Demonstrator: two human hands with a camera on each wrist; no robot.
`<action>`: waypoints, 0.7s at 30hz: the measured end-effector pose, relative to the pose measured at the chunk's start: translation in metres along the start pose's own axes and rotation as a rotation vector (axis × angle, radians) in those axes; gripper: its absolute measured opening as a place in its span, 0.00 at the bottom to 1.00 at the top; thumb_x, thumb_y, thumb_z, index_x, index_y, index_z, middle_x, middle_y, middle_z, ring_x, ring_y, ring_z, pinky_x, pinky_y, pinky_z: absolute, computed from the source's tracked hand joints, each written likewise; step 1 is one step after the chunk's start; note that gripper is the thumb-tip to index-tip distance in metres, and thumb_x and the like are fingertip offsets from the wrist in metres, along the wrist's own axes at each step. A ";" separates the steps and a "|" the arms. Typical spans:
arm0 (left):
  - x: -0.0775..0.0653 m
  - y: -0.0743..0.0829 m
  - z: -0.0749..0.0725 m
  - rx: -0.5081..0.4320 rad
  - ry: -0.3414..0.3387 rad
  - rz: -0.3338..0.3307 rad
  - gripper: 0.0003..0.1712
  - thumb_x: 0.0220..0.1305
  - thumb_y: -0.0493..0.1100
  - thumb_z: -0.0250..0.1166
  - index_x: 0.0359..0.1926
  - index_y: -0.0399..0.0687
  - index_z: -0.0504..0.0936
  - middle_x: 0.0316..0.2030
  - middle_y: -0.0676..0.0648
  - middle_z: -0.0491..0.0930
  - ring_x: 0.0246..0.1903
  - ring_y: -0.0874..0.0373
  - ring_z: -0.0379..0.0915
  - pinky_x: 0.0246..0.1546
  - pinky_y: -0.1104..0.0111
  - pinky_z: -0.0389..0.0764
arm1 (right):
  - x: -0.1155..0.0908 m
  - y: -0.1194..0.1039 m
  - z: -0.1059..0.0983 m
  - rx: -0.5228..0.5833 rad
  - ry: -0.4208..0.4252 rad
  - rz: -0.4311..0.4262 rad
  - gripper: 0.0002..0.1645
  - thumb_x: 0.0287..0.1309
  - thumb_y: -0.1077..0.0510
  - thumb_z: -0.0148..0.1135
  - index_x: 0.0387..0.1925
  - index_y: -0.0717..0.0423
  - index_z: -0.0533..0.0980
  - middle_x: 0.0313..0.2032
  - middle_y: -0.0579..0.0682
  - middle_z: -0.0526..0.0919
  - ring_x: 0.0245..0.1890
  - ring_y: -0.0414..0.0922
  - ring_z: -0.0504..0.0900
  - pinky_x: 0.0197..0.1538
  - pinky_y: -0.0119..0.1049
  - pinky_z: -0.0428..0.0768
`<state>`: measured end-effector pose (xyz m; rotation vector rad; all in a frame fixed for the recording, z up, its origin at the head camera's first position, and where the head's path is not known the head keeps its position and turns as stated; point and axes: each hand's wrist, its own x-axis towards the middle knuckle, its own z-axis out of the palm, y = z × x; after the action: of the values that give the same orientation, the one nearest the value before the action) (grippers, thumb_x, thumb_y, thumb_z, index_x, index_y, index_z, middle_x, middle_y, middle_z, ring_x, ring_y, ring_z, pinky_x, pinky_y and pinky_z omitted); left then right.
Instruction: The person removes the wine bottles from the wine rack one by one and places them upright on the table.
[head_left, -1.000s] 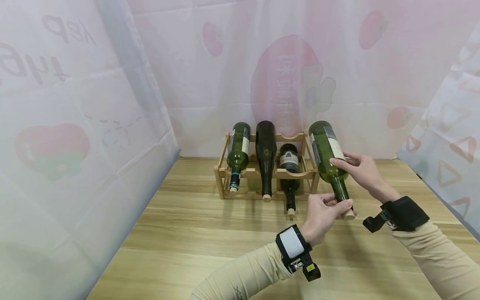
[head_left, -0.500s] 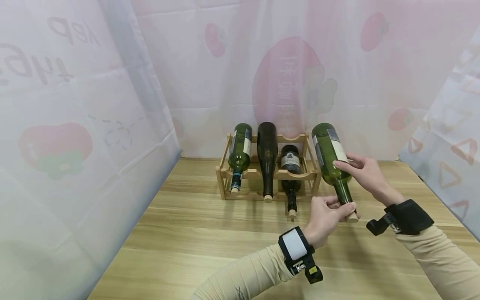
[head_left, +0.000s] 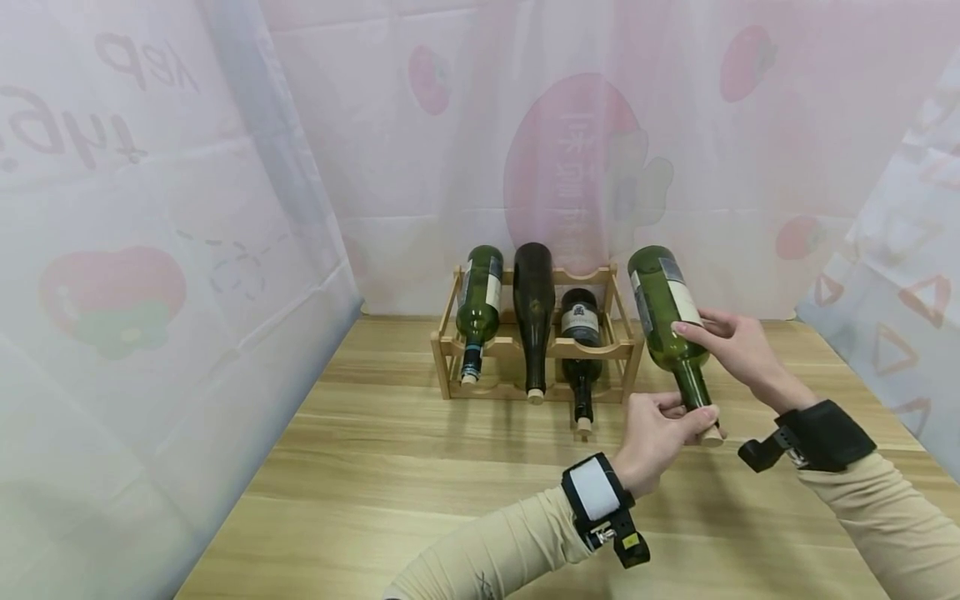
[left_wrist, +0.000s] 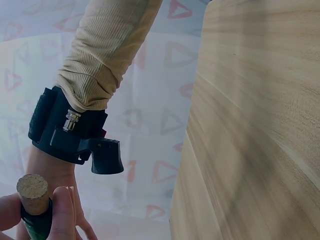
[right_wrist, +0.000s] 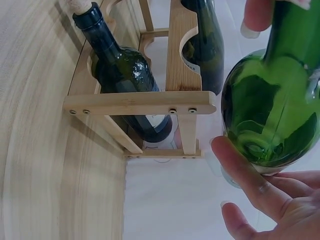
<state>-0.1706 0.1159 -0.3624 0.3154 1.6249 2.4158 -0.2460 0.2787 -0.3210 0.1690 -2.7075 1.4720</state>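
A green wine bottle (head_left: 663,312) with a white label is held tilted, neck down toward the person, just right of the wooden wine rack (head_left: 525,346). My left hand (head_left: 654,433) pinches its neck by the cork (left_wrist: 33,190) between thumb and fingers. Around the lower body and shoulder, my right hand (head_left: 738,348) grips the glass; in the right wrist view its fingers (right_wrist: 250,175) curl against the bottle. Inside the rack lie a green bottle (head_left: 477,304) at left, a dark bottle (head_left: 533,308) in the middle and a black labelled bottle (head_left: 581,367) on the lower level.
The rack stands at the back of a wood-grain table (head_left: 420,467). Printed curtains (head_left: 420,167) hang behind it and along both sides. Corked necks of the racked bottles jut out over the front rail.
Both hands have shifted slightly right with the green wine bottle, widening its gap from the rack. The racked bottles stay where they were.
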 end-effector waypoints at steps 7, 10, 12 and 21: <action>0.000 -0.001 0.003 -0.009 -0.002 0.001 0.08 0.57 0.30 0.68 0.39 0.29 0.84 0.34 0.24 0.82 0.40 0.27 0.78 0.31 0.70 0.87 | 0.000 0.002 -0.002 -0.005 -0.001 0.007 0.48 0.65 0.39 0.55 0.72 0.64 0.52 0.66 0.70 0.64 0.69 0.67 0.60 0.67 0.67 0.59; 0.000 -0.001 0.004 -0.006 0.003 0.004 0.09 0.57 0.30 0.68 0.39 0.29 0.84 0.34 0.25 0.83 0.39 0.27 0.79 0.31 0.70 0.87 | -0.001 0.001 -0.002 -0.011 0.004 0.007 0.48 0.64 0.38 0.55 0.72 0.65 0.53 0.64 0.71 0.65 0.69 0.67 0.59 0.67 0.67 0.60; 0.000 -0.002 0.005 -0.007 0.006 0.005 0.09 0.57 0.30 0.68 0.39 0.28 0.84 0.34 0.26 0.83 0.39 0.27 0.79 0.31 0.70 0.86 | -0.002 0.001 -0.003 -0.011 0.011 0.007 0.48 0.64 0.38 0.56 0.72 0.65 0.54 0.64 0.71 0.66 0.69 0.67 0.60 0.67 0.67 0.60; -0.001 -0.003 0.007 -0.018 -0.006 0.005 0.08 0.57 0.30 0.67 0.39 0.28 0.84 0.35 0.26 0.83 0.39 0.27 0.79 0.31 0.71 0.86 | -0.005 0.002 -0.006 -0.003 0.007 0.018 0.49 0.63 0.37 0.56 0.72 0.65 0.54 0.65 0.69 0.65 0.69 0.66 0.59 0.67 0.68 0.58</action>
<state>-0.1677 0.1227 -0.3626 0.3238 1.6011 2.4287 -0.2410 0.2847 -0.3200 0.1398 -2.7122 1.4703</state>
